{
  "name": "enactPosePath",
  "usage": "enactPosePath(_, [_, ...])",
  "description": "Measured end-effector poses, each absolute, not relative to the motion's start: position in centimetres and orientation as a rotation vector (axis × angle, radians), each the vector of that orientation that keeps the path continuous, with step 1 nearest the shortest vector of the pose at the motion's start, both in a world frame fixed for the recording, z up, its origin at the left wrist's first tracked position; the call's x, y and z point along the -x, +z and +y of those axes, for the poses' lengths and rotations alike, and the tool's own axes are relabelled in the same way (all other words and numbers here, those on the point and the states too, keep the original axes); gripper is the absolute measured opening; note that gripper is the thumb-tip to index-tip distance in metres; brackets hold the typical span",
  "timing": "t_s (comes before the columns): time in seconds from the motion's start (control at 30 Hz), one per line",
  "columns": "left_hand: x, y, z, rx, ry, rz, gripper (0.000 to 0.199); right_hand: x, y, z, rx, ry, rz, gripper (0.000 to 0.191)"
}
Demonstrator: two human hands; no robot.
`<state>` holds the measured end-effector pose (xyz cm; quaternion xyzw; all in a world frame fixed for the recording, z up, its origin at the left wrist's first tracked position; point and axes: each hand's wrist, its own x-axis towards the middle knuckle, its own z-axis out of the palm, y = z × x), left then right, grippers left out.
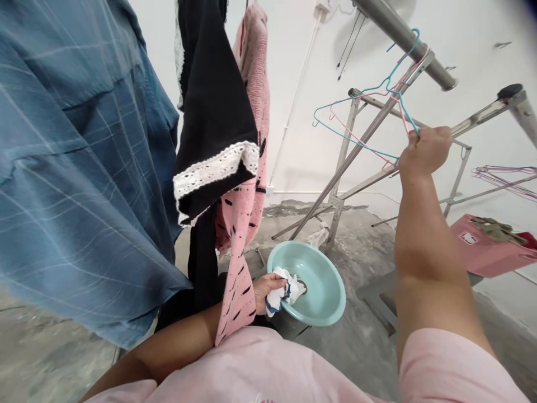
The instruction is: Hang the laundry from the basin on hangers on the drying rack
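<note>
R hand [423, 151] at 2 o'clock: fingers closed round a smooth teal wire hanger [356, 141] & a pink wire hanger [405, 109], beside a tubular steel drying rack [356, 152]. L hand [266, 291] at 12 o'clock: fingers grip a crumpled white cloth w/ blue trim [285, 291] at the rim of a glossy, round pale-green plastic basin [319, 285]. At 10–11 o'clock hang a blue checked shirt [84, 168], a black lace-edged garment [213, 101] & a pink knit [251, 73].

basin [323, 285]: pale teal | shirt [79, 168]: blue plaid | knit [251, 73]: pink, black flecks
</note>
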<state>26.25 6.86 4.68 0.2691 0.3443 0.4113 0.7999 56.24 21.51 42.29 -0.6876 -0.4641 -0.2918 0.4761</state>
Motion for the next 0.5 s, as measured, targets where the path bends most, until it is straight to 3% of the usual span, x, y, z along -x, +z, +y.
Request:
enactPosePath(0.13, [-26.3,4.8,7.0,-0.554,0.898,0.757,0.019,-55.3,42.6,21.5,1.583,-0.582,-1.121,0.029])
enactPosePath(0.5, [-26.0,5.2,7.1,-0.598,0.847,0.797,0.03,-54.3,43.3,20.5,1.215,-0.581,-1.188,0.028])
